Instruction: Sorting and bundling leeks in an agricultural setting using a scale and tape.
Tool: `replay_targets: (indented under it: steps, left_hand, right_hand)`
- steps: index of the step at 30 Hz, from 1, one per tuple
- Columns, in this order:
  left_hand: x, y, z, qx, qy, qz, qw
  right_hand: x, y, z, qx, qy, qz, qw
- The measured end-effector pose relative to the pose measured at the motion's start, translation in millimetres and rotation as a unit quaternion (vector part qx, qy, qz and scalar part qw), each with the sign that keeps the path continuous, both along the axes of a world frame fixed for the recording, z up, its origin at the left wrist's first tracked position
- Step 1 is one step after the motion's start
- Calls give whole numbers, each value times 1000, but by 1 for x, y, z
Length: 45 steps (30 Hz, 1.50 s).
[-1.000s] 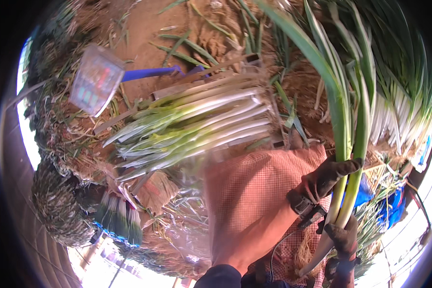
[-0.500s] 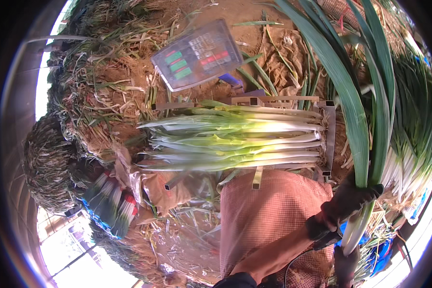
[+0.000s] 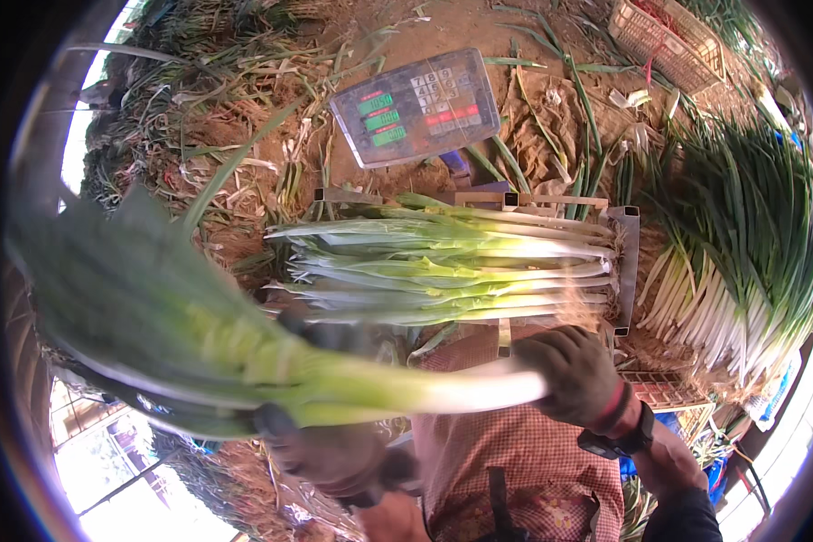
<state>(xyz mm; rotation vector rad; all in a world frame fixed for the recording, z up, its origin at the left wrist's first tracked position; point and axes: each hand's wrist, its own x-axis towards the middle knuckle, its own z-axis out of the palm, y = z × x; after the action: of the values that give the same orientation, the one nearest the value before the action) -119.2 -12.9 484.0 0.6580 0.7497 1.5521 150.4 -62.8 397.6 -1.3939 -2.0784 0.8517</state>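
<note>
A thick leek (image 3: pixel 370 388) lies across the space before me, its broad green leaves fanned out to the left and blurred by motion. My gloved left hand (image 3: pixel 334 456) is wrapped round its stalk where the leaves begin. At the white root end, my gloved right hand (image 3: pixel 574 375) is closed on it, and its roots stick up past the fingers. Just beyond, a row of leeks (image 3: pixel 452 266) rests on a metal frame (image 3: pixel 625 271), roots to the right against its upright edge. A checked apron (image 3: pixel 515 452) covers my lap.
Behind the frame stands a scale display (image 3: pixel 415 108) with green readouts and keys. A large pile of leeks (image 3: pixel 732 253) lies at the right. A plastic crate (image 3: pixel 668 45) sits at the far right. Loose leaves and trimmings (image 3: pixel 235 117) cover the ground at left.
The leek has swung from upright at the right to lying across in front of me, leaves leftward. Both hands are now on it, with the right at the root end.
</note>
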Motion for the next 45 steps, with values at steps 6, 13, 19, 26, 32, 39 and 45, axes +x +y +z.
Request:
replay_targets:
  steps: [6,13,19,26,32,39,45]
  left_hand:
    - [-52,-10,-26,-1,-65,74,995]
    - [-50,9,-217,-236,-25,59,970]
    - [37,21,-357,-549,107,-111,821]
    - [36,26,-327,-276,586,-218,730]
    - [54,109,-340,232,852,-180,434]
    - [96,56,-358,213,847,-185,451]
    - [96,49,-401,220,874,-108,420]
  right_hand:
    - [-32,40,-13,28,13,47,998]
    - [8,49,-130,-129,-84,64,986]
    - [109,42,-255,-340,-380,-121,852]
    - [80,16,-271,-172,-293,-109,934]
    - [54,15,-293,-211,-354,-129,902]
    - [149,-2,-311,-117,-247,-142,952]
    - [120,-20,-329,-156,-174,-214,948]
